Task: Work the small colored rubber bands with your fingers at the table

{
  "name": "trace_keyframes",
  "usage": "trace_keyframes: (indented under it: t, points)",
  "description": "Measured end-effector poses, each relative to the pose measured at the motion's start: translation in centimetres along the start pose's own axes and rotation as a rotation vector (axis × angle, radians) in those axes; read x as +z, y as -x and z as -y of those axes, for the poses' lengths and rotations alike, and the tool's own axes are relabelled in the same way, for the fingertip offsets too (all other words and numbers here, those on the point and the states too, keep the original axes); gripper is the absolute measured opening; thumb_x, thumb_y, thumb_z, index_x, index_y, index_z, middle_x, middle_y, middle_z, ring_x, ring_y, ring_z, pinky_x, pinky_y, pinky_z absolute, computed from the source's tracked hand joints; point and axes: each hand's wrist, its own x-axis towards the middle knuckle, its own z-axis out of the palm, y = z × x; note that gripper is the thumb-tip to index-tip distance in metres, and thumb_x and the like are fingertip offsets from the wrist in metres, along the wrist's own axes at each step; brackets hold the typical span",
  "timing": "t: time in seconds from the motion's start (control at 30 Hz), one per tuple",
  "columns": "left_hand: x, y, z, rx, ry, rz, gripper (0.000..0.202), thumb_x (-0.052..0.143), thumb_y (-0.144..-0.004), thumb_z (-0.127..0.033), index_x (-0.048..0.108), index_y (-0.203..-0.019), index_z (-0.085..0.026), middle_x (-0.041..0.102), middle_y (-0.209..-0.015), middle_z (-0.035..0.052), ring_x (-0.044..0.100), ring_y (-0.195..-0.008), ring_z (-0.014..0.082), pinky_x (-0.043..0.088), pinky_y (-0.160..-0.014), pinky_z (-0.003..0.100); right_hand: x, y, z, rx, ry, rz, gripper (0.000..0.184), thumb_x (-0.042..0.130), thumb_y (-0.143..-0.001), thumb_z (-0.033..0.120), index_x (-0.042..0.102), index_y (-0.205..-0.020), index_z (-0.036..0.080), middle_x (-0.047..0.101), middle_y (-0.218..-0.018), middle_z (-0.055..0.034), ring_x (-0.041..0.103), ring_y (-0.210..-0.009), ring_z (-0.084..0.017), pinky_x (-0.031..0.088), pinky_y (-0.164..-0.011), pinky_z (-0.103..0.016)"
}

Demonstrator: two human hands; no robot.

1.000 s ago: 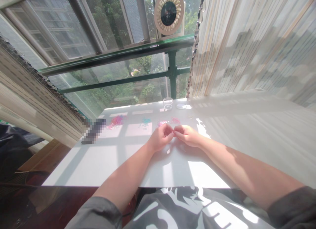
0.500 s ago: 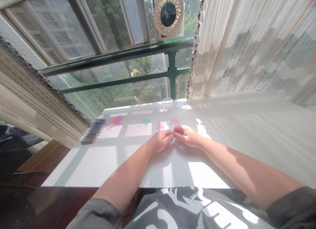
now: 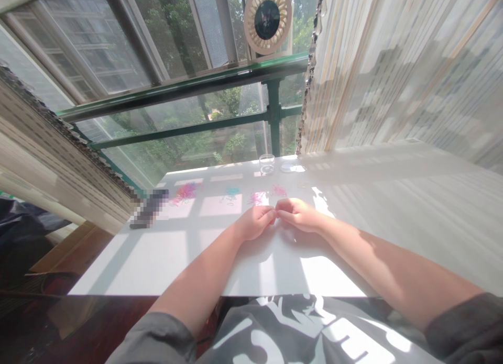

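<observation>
Above the white table, my left hand (image 3: 256,222) and my right hand (image 3: 297,215) meet fingertip to fingertip. Both are closed in a pinch. Whatever lies between the fingers is too small or hidden to make out. Just beyond the hands are two small loose heaps of thin pink pieces, a left pink heap (image 3: 257,198) and a right pink heap (image 3: 279,190). Farther left lie a teal heap (image 3: 232,192) and a larger heap of mixed pink, red and purple pieces (image 3: 186,192). What the pieces are is unclear at this size.
A clear round container (image 3: 266,165) stands at the table's (image 3: 157,269) far edge, with a whitish round lid (image 3: 288,167) beside it. A blurred-out dark object (image 3: 151,209) lies at the left edge. Behind are a green railing (image 3: 188,89), a round fan (image 3: 268,20) and curtains (image 3: 377,76).
The hands stay pinched together in nearly the same place, with only a very slight shift of the fingers. The view has moved a little. The heaps look the same.
</observation>
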Motion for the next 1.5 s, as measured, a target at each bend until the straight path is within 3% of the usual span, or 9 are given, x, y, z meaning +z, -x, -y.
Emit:
trace_keyframes:
  t: [0.83,1.5]
  points:
    - [0.04,0.11,-0.65,-0.018,-0.04,-0.029,0.034,0.041,-0.087,-0.044,0.053,-0.068,-0.017,0.045,-0.056,-0.0026,0.039,-0.052,0.0098,0.032,-0.051,0.022,0.03,0.0,0.01,0.013,0.039,0.017,0.021,0.048,-0.082,0.031,0.062,-0.075,0.017,0.053,-0.063,0.0019,0.043,-0.057,-0.011,0.033,-0.055,-0.025]
    - [-0.17,-0.02,-0.2,-0.006,0.005,0.035,0.026,0.038,-0.086,-0.029,0.051,-0.069,-0.016,0.044,-0.058,-0.0024,0.04,-0.056,0.0096,0.033,-0.056,0.022,-0.12,0.19,0.7,0.027,0.046,0.034,0.023,0.045,-0.081,0.026,0.065,-0.074,0.016,0.055,-0.064,0.0012,0.043,-0.058,-0.011,0.033,-0.055,-0.025]
